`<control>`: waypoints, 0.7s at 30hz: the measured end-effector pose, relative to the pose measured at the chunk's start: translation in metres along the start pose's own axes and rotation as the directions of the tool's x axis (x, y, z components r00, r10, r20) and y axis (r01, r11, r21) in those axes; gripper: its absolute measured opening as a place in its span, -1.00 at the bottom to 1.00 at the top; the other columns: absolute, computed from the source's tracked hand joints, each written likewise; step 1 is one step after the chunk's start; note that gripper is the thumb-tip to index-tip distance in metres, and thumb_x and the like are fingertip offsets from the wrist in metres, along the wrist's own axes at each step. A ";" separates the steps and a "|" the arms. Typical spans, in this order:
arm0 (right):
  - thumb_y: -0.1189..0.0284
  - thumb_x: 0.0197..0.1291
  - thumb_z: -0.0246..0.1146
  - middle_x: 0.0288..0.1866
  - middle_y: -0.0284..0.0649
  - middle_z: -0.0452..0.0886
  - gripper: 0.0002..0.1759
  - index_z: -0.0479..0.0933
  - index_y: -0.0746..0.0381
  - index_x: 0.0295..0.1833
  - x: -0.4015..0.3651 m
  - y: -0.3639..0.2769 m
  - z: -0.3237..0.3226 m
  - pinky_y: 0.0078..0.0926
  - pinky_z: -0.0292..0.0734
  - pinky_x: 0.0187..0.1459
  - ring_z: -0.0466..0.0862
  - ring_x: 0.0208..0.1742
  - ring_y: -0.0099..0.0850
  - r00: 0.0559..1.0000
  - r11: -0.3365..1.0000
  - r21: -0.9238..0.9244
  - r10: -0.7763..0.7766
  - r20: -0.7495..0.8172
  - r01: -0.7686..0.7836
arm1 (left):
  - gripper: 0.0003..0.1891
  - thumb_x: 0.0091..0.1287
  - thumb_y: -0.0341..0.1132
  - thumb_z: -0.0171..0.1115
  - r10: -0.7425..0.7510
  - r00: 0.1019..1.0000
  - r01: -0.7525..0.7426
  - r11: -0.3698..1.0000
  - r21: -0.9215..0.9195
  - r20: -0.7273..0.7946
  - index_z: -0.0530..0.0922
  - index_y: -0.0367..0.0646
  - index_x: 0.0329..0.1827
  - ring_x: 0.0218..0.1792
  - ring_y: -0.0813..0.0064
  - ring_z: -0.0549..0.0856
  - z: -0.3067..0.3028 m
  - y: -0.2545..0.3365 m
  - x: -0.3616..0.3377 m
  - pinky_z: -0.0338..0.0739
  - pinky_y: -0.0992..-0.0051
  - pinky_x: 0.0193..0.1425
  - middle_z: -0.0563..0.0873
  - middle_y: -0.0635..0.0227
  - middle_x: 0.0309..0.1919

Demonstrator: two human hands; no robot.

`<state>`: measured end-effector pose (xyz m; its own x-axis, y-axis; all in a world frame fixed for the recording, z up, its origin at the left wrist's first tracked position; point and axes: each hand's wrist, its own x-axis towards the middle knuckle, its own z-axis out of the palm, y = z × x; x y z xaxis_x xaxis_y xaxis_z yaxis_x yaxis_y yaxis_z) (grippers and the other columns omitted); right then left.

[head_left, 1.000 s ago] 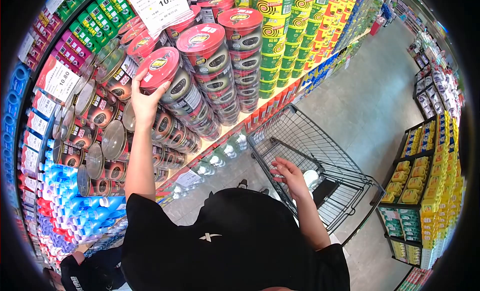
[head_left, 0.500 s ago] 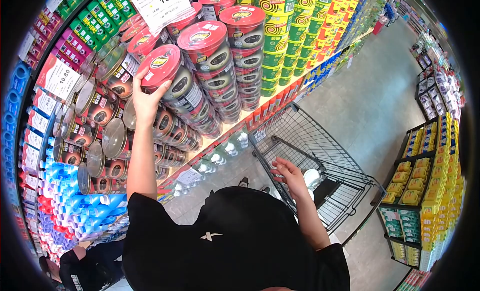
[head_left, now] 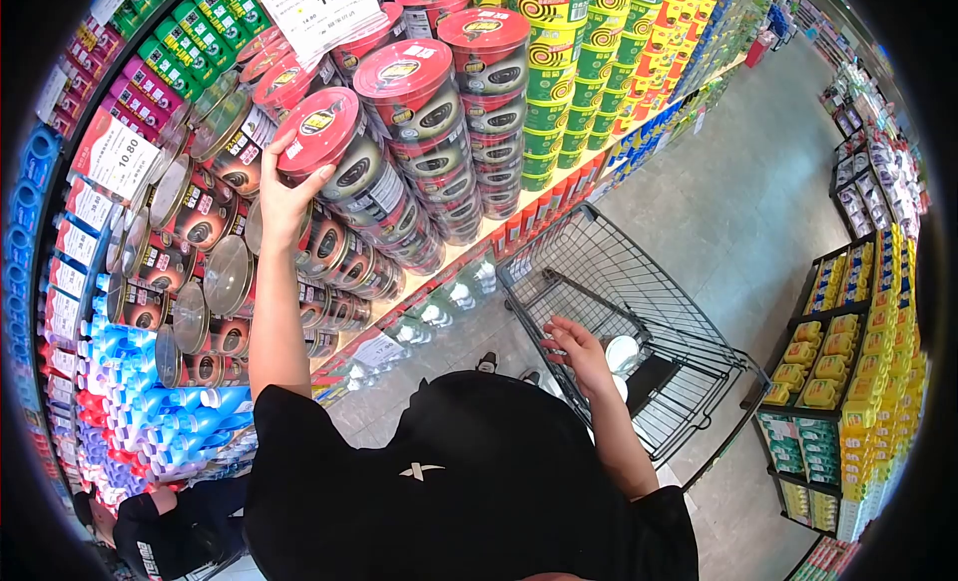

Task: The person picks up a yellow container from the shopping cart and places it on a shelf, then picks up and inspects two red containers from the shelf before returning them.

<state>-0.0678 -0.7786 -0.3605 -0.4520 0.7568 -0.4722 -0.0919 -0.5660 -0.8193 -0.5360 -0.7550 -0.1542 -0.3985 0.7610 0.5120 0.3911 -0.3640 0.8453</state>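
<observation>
My left hand (head_left: 281, 200) is raised to the shelf and grips a round can with a red lid (head_left: 321, 134), the top one of a stack of like cans (head_left: 394, 217). My right hand (head_left: 577, 353) rests on the near rim of a black wire shopping cart (head_left: 639, 301), fingers curled over the bar. A white object (head_left: 623, 353) lies in the cart just beyond that hand. My black shirt fills the lower middle of the view.
Shelves on the left hold red-lidded cans, green and yellow tubs (head_left: 559, 72), blue bottles (head_left: 150, 421) and price tags (head_left: 321, 12) reading 10.80. A grey aisle floor (head_left: 738, 202) runs ahead. Yellow goods fill a rack (head_left: 848, 361) on the right. Another person in black (head_left: 170, 541) crouches at lower left.
My left hand has slid slightly down and closed around the red-lidded can. My right hand stays on the cart rim. The person at lower left has shifted a little.
</observation>
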 end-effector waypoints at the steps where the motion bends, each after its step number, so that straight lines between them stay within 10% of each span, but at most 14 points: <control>1: 0.29 0.51 0.25 0.30 -0.17 0.62 -0.45 0.38 0.29 0.49 0.001 0.001 -0.001 -0.38 0.63 0.11 0.69 0.15 -0.39 1.000 1.000 -0.007 0.000 -0.001 0.000 | -0.19 0.14 -0.46 0.61 -0.012 1.000 0.012 1.000 -0.002 0.013 0.35 -0.21 0.44 0.28 0.35 0.61 -0.001 -0.001 0.000 0.49 0.33 0.41 0.57 0.13 0.29; 7: 0.19 0.40 0.34 0.33 -0.01 0.62 -0.38 0.47 0.35 0.42 0.029 0.053 -0.031 -0.33 0.59 0.18 0.67 0.26 -0.26 0.978 0.932 -0.351 -0.146 -0.146 0.087 | 0.19 0.10 -0.40 0.64 0.050 0.998 -0.049 0.999 0.016 -0.028 -0.06 -0.22 0.70 0.47 0.20 0.44 -0.001 0.001 -0.008 0.30 0.22 0.57 0.27 -0.03 0.55; 11: 0.04 0.32 0.33 0.30 0.18 0.62 -0.27 0.49 0.39 0.38 0.034 0.107 -0.068 -0.14 0.58 0.24 0.69 0.24 0.01 0.939 0.644 -0.759 -0.197 -0.281 -0.092 | -0.14 0.34 -0.50 0.38 0.322 0.916 -0.248 0.924 0.290 -0.241 0.08 -0.31 0.64 0.60 0.11 0.28 0.023 0.023 -0.060 0.16 0.09 0.64 0.25 -0.01 0.59; 13: -0.11 0.32 0.26 0.21 0.21 0.66 -0.20 0.51 0.39 0.34 0.033 0.135 -0.087 -0.01 0.57 0.25 0.66 0.24 0.12 0.939 0.479 -0.848 -0.126 -0.321 -0.226 | -0.43 0.45 -0.54 0.20 0.440 0.854 -0.369 0.888 0.275 -0.277 0.25 -0.37 0.49 0.47 0.21 0.45 0.047 0.030 -0.096 0.43 0.15 0.50 0.39 0.04 0.48; 18: -0.24 0.29 0.21 -0.10 0.18 0.76 -0.25 0.69 0.29 0.08 0.027 0.212 -0.118 -0.01 0.63 0.06 0.76 0.00 0.10 0.937 0.345 -0.880 -0.005 -0.350 -0.327 | -0.46 0.39 -0.59 0.23 0.011 0.986 -0.016 0.999 -0.031 -0.166 0.33 -0.30 0.43 0.09 0.43 0.60 0.086 -0.014 -0.168 0.54 0.41 0.26 0.55 0.16 0.23; 21: -0.26 0.32 0.18 0.05 0.15 0.74 -0.16 0.58 0.34 0.23 0.020 0.208 -0.110 0.00 0.61 0.13 0.73 0.13 0.08 0.923 0.340 -0.860 0.079 -0.378 -0.381 | -0.43 0.38 -0.61 0.25 0.156 0.957 -0.130 0.984 0.118 -0.243 0.32 -0.29 0.45 0.16 0.39 0.58 0.076 -0.016 -0.156 0.52 0.34 0.32 0.47 0.14 0.32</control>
<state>0.0021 -0.8453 -0.5761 -0.0893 0.7766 -0.6236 0.9037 -0.2000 -0.3785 -0.4171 -0.8277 -0.2591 -0.5224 0.5409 0.6592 0.5351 -0.3939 0.7473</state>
